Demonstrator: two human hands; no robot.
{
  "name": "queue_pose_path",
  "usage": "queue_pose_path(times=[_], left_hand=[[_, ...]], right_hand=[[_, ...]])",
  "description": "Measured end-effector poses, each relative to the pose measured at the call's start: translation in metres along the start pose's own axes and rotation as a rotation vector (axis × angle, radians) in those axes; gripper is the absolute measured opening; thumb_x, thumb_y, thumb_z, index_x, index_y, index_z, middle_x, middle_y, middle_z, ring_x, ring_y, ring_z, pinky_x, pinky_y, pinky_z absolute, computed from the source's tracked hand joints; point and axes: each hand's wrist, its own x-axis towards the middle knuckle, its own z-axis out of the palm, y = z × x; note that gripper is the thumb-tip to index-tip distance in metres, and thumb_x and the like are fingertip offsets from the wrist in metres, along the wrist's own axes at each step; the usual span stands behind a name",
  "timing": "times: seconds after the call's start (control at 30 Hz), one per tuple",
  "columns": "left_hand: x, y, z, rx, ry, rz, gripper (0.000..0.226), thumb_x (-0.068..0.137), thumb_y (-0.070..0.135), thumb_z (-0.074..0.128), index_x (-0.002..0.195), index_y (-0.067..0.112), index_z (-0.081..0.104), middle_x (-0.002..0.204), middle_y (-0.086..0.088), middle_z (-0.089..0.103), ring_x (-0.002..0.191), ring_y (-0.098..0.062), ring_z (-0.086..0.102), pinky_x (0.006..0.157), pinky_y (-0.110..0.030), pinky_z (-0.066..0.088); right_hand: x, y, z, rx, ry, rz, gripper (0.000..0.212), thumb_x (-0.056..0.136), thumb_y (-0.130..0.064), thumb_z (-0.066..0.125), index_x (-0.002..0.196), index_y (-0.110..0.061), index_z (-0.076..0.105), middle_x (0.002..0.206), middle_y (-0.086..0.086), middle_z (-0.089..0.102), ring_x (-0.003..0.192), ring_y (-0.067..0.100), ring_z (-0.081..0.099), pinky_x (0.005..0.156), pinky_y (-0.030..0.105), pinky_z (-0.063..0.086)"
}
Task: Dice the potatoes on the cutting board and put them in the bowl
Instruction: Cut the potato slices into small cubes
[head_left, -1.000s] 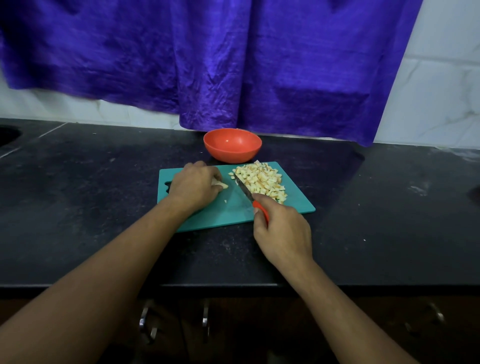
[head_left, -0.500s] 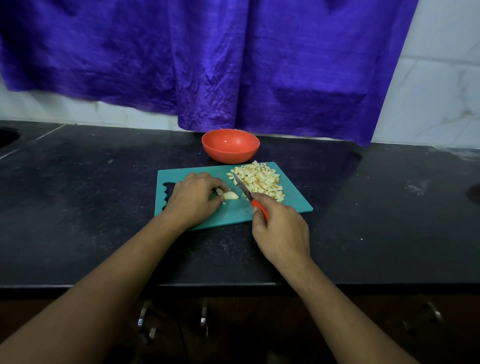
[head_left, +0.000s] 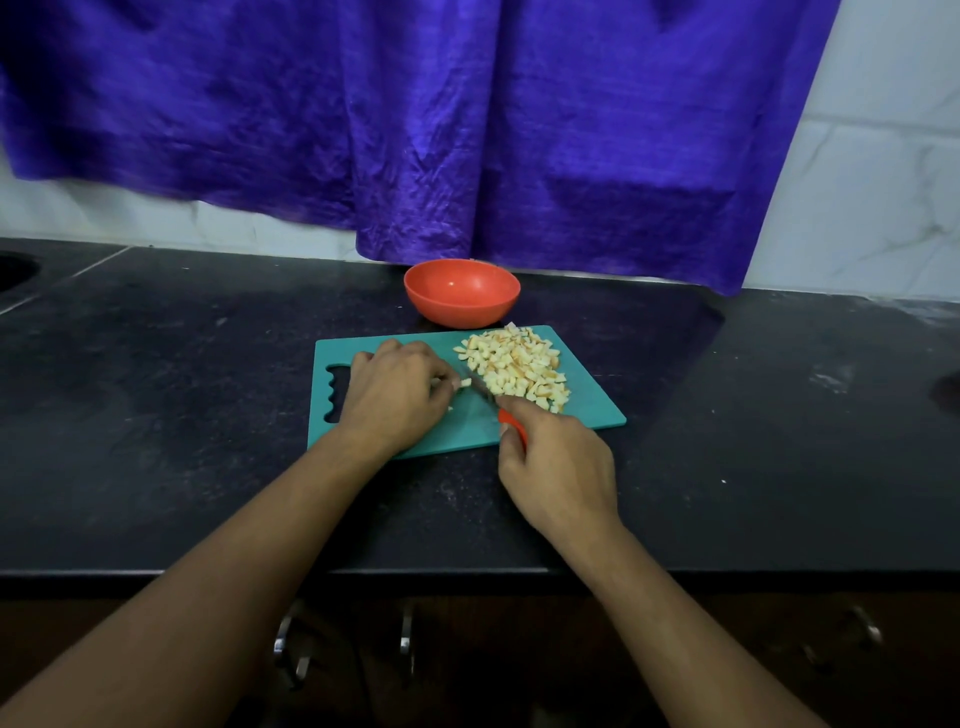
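Hands over teal board (head_left: 587, 410) on black counter (head_left: 182, 415): left (head_left: 395, 395) pinches potato (head_left: 465, 383), right (head_left: 561, 467) grips knife (head_left: 491, 400).

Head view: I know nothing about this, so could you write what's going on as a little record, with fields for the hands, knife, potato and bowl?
left hand: holds a small potato piece down on the board
right hand: grips the knife, blade right beside the piece
dice: piled on the board's far right part
bowl: orange, behind the board, no potato visible inside
counter: dark, under board and bowl
stage: cutting unfinished, nothing in the bowl yet
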Motion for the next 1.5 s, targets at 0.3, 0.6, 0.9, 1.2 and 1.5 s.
queue_pose_path(times=[0.3,0.6,0.9,1.2,1.5], left_hand=[[0.007,-0.016,0.0,-0.127,-0.097,0.02,0.027,0.102,0.035,0.054,0.121,0.037,0.072,0.131,0.017,0.065,0.124,-0.016,0.052,0.103,-0.049,0.039],[0.032,-0.017,-0.009,0.041,-0.071,-0.076,0.026,0.1,0.027,0.062,0.119,0.039,0.073,0.13,0.01,0.068,0.123,-0.021,0.053,0.104,-0.052,0.036],[0.005,-0.006,-0.005,-0.099,-0.109,0.083,0.024,0.095,0.042,0.066,0.118,0.04,0.072,0.123,0.018,0.067,0.119,-0.015,0.053,0.099,-0.043,0.041],[-0.024,0.011,-0.005,0.019,0.057,-0.115,0.024,0.092,0.048,0.068,0.112,0.036,0.074,0.114,0.013,0.07,0.111,-0.015,0.057,0.095,-0.043,0.043],[-0.034,0.013,-0.002,-0.041,0.112,-0.172,0.028,0.091,0.052,0.066,0.111,0.034,0.074,0.109,0.013,0.07,0.108,-0.015,0.058,0.095,-0.043,0.044]], right_hand=[[0.0,0.0,-0.002,0.025,0.01,0.004,0.039,0.104,-0.037,0.048,0.142,-0.038,0.054,0.1,-0.01,0.069,0.09,0.01,0.062,0.073,0.031,0.05],[0.001,0.001,-0.002,0.026,0.013,0.014,0.035,0.104,-0.037,0.048,0.138,-0.036,0.057,0.097,-0.01,0.068,0.084,0.008,0.058,0.073,0.032,0.051],[0.002,0.003,-0.001,0.07,0.022,0.03,0.038,0.103,-0.039,0.048,0.141,-0.038,0.055,0.102,-0.01,0.069,0.09,0.009,0.061,0.077,0.033,0.053],[0.0,0.004,0.0,0.078,0.021,0.026,0.042,0.104,-0.039,0.049,0.146,-0.038,0.051,0.103,-0.012,0.069,0.078,0.002,0.051,0.069,0.026,0.047],[-0.006,-0.003,0.001,0.07,0.016,-0.06,0.044,0.104,-0.035,0.048,0.148,-0.038,0.049,0.091,-0.012,0.065,0.072,0.004,0.055,0.062,0.024,0.044]])
